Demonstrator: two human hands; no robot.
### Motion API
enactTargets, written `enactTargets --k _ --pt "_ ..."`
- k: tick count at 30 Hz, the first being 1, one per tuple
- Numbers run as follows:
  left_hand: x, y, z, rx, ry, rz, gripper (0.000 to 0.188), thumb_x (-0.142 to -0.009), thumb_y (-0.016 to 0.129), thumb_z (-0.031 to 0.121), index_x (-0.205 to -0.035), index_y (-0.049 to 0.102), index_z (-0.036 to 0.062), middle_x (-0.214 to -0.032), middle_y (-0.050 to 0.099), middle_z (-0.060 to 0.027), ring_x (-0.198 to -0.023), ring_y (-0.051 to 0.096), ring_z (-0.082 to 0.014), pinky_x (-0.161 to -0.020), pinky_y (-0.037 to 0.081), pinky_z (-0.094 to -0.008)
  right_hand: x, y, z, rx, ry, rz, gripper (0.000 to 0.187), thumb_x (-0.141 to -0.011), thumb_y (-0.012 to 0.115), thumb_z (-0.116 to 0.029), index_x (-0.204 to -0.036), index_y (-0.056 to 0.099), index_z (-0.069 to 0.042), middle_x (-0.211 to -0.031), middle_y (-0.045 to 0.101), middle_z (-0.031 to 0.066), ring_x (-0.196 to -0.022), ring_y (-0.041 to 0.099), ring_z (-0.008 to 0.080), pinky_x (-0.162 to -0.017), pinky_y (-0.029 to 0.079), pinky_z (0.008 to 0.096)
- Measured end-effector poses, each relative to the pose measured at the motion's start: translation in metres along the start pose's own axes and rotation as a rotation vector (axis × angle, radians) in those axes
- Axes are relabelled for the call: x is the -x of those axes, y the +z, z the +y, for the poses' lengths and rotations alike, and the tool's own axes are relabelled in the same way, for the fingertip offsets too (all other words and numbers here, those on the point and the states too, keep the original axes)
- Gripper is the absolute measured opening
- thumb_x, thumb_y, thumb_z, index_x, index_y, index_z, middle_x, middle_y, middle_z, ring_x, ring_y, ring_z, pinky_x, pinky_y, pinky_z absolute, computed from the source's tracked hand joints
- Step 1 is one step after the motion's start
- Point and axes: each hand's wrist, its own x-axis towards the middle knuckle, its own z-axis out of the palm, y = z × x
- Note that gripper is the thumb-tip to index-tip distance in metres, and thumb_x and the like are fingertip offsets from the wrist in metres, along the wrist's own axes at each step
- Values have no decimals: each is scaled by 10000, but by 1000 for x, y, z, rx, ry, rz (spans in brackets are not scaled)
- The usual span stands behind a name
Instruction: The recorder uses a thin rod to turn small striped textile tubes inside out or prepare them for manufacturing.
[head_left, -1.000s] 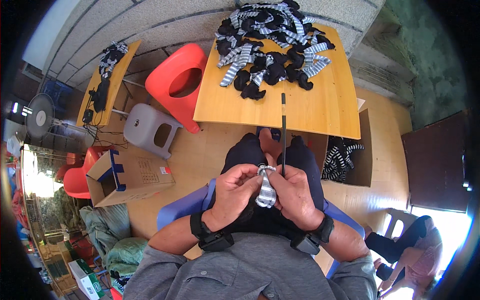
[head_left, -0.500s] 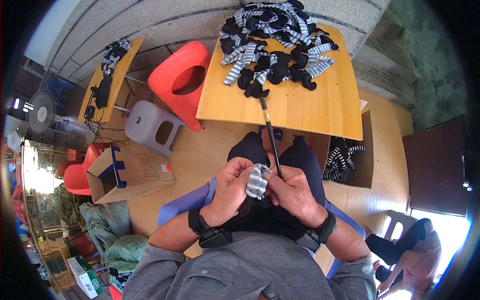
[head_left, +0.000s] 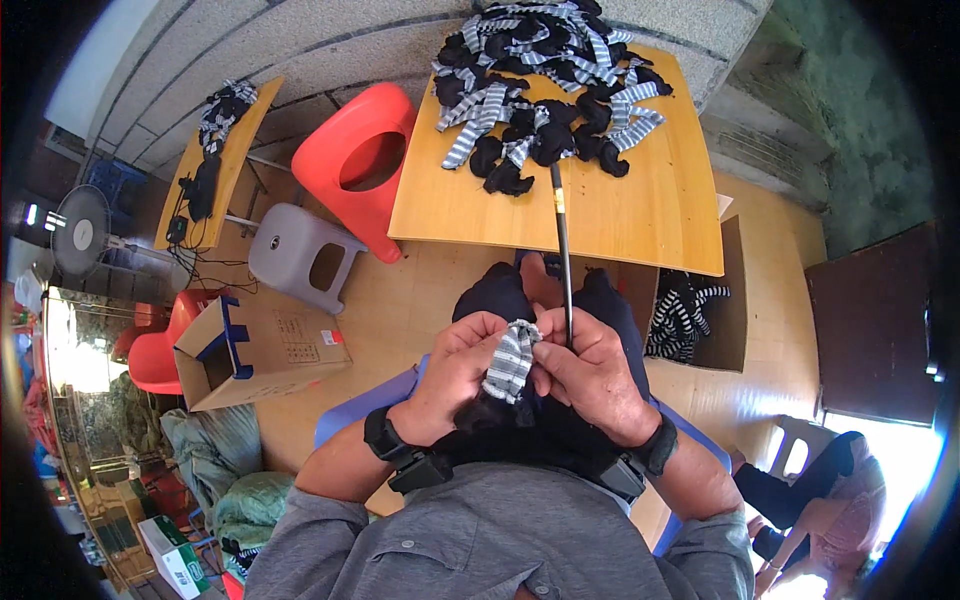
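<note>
My left hand (head_left: pixel 455 365) and my right hand (head_left: pixel 592 372) meet over my lap, both gripping one grey-and-white striped sock (head_left: pixel 511 360) with a black toe hanging below. My right hand also holds a thin black rod (head_left: pixel 562 250) that reaches up over the wooden table (head_left: pixel 640 215). At the table's far end lies a heap of several black and striped socks (head_left: pixel 545 90). Black bands sit on both wrists.
A cardboard box with striped socks (head_left: pixel 690 318) stands at the right of my knees. A red plastic chair (head_left: pixel 350 165) and a grey stool (head_left: pixel 300 255) are at the left, then an open carton (head_left: pixel 250 350). A second wooden table (head_left: pixel 215 155) carries dark items. Another person sits at lower right (head_left: pixel 810 500).
The rod has tilted from upright to leaning left, its tip now near the sock heap. My hands have kept working the striped sock, which now stands up more between the fingers.
</note>
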Motion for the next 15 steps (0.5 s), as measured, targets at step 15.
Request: enactTargets --k 15 --pt "1 -4 -12 -69 88 -108 97 -986 530 121 -977 564 31 -849 615 15 -728 566 -30 -619 449 -187 -2 -2 5 -10 10 -14 134 -856 671 6 -953 586 -31 -750 564 -8 -590 523 44 -515 417 181"
